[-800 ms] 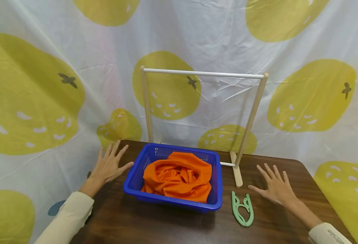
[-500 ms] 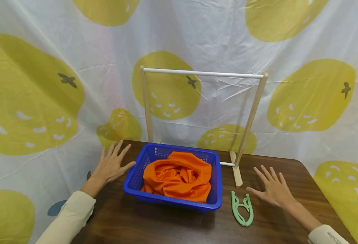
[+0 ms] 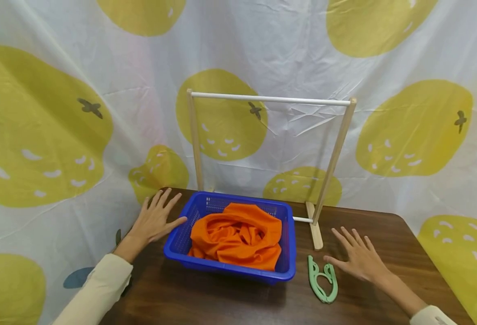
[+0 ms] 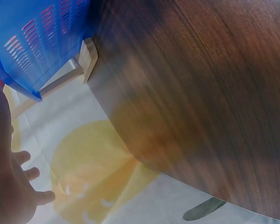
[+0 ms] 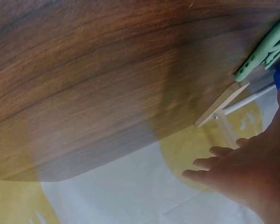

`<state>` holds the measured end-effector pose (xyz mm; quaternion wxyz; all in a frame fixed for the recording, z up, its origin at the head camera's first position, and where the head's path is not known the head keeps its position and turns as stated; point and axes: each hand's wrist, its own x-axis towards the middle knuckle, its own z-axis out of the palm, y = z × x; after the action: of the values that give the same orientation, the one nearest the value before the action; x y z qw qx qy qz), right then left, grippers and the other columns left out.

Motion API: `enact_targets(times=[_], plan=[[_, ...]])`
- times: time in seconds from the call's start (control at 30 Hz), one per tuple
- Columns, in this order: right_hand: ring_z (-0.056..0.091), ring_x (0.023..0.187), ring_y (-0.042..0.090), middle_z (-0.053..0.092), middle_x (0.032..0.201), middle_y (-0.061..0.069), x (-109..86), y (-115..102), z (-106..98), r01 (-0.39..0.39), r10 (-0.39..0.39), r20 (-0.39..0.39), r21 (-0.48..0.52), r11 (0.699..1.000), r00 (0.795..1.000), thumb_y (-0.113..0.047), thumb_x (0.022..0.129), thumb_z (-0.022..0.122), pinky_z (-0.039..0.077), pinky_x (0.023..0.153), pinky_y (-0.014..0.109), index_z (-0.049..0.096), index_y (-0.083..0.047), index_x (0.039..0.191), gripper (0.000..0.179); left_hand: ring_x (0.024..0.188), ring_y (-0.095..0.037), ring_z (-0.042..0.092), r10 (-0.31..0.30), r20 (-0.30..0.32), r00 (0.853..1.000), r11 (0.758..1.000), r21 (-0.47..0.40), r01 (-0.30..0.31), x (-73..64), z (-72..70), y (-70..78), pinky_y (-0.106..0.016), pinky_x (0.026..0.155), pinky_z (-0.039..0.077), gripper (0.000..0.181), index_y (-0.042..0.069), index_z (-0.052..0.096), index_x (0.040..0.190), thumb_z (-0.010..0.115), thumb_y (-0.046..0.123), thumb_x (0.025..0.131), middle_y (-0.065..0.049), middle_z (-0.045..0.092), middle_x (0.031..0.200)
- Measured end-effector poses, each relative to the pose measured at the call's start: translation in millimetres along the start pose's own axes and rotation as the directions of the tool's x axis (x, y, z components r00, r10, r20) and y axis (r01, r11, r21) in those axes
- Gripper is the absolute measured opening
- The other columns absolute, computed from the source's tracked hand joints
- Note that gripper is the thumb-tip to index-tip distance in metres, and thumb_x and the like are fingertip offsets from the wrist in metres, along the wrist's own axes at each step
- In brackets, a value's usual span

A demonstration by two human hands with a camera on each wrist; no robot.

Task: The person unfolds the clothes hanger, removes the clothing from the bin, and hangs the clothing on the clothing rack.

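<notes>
A blue plastic basket (image 3: 230,268) with slotted walls stands on the table, and a crumpled orange cloth (image 3: 238,234) lies in it. My left hand (image 3: 153,221) hovers at the basket's left side, fingers spread, holding nothing; its thumb is close to the rim, and I cannot tell whether it touches. To the basket's right lies a folded green hanger (image 3: 322,280). Just right of that hanger is my right hand (image 3: 362,257), fingers straight and spread, with nothing in it. The wrist views show the left hand (image 4: 9,172) near the basket wall and the right hand (image 5: 252,172) above the table.
Behind the basket rises a rack with wooden posts (image 3: 335,158) and a white top bar (image 3: 270,98). One wooden foot (image 3: 315,228) rests right of the basket. A curtain (image 3: 295,58) printed with yellow fruit hangs behind and beside the brown table (image 3: 189,298).
Both hands have moved inward: the left rightward toward the basket, the right leftward toward the green hanger. Basket, cloth, hanger and rack have stayed in place.
</notes>
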<state>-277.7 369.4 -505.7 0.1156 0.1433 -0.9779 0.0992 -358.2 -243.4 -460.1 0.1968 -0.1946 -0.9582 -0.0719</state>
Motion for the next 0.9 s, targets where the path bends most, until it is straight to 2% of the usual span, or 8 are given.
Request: enact_targets(times=[0.13,0.3,0.53,0.73,0.9], plan=[[0.027,0.145,0.061,0.035,0.161,0.03,-2.0,-4,1,0.003,-0.004,0.016,0.028,1.0,1.0,-0.063,0.09,0.07,0.018,0.113,0.077,0.038,-0.011,0.161,0.093,0.153,-0.046,0.023,-0.006,0.015,1.0,1.0,-0.012,0.006,1.4,1.0,2.4,-0.072,0.118,0.016,0.085,0.018,0.038,0.162,0.06,0.065,0.096,-0.022,0.03,0.166],[0.031,0.144,0.06,0.039,0.159,0.029,-4.8,-8,1,0.004,-0.006,0.026,0.052,0.999,1.0,-0.062,0.092,0.07,0.021,0.111,0.077,0.039,-0.013,0.161,0.09,0.152,-0.047,0.025,-0.01,0.029,1.0,0.998,-0.067,0.012,3.4,2.2,5.9,-0.073,0.118,0.017,0.086,0.017,0.039,0.162,0.063,0.065,0.094,-0.022,0.031,0.166],[0.044,0.138,0.056,0.05,0.153,0.024,-10.2,-13,2,0.043,-0.043,0.007,0.075,0.996,0.999,-0.057,0.092,0.072,0.033,0.105,0.077,0.042,-0.011,0.159,0.086,0.148,-0.049,0.031,-0.009,0.046,0.999,0.99,-0.138,0.015,6.8,4.6,10.0,-0.073,0.115,0.024,0.088,0.015,0.038,0.162,0.067,0.062,0.093,-0.021,0.034,0.165],[0.057,0.124,0.055,0.059,0.141,0.028,-12.0,-12,4,0.098,-0.095,-0.037,0.103,0.99,0.995,-0.05,0.092,0.075,0.046,0.094,0.072,0.048,-0.006,0.154,0.081,0.147,-0.049,0.034,0.009,0.059,0.998,0.981,-0.192,0.002,8.6,8.2,10.9,-0.068,0.116,0.028,0.089,0.012,0.037,0.162,0.069,0.059,0.093,-0.022,0.035,0.164],[0.059,0.118,0.056,0.061,0.135,0.03,-12.8,-11,6,0.072,-0.071,-0.008,0.133,0.988,0.997,-0.052,0.092,0.076,0.05,0.087,0.07,0.051,-0.006,0.152,0.079,0.149,-0.046,0.034,0.004,0.08,0.997,0.963,-0.27,0.018,9.2,13.7,11.2,-0.067,0.115,0.031,0.089,0.013,0.036,0.163,0.072,0.055,0.093,-0.02,0.036,0.164]])
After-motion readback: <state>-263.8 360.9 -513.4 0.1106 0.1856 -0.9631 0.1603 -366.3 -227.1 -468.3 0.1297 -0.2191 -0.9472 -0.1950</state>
